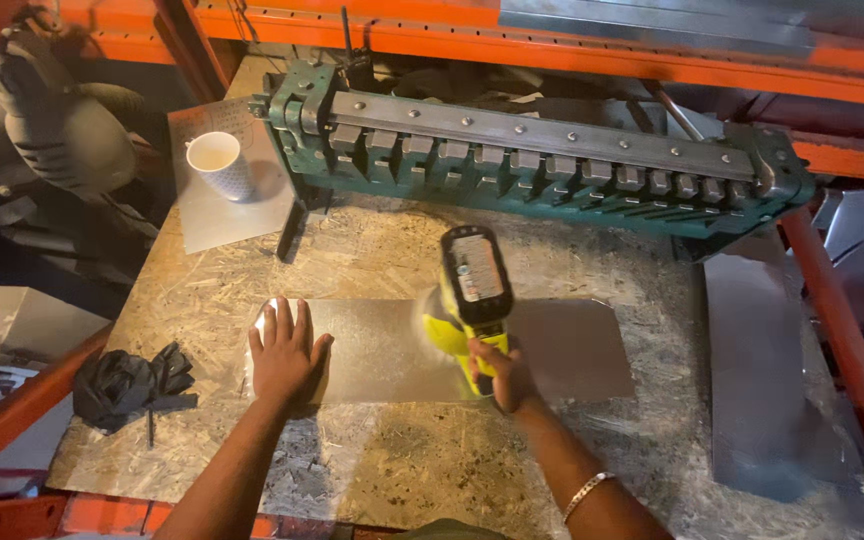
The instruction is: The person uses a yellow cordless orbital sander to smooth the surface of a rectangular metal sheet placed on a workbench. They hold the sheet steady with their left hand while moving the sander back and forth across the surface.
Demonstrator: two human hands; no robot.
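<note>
Left hand [285, 352], fingers spread, pressed flat on the near-left end of a thin rectangular grey sheet of metal [562, 350] lying on the chipboard worktop [392, 250]. Right hand [499, 373] wrapped around the grip of a yellow-green cordless power tool [469, 290], held over the sheet's middle. Green steel bending brake [542, 160] behind; black gloves [132, 385] at left.

Yellow power tool [467, 300] (upright) on flat grey metal sheet [382, 350]; both held.

Left hand [285, 352] lies flat, fingers spread, palm down; right hand [498, 372] is clenched, its grip tight.
</note>
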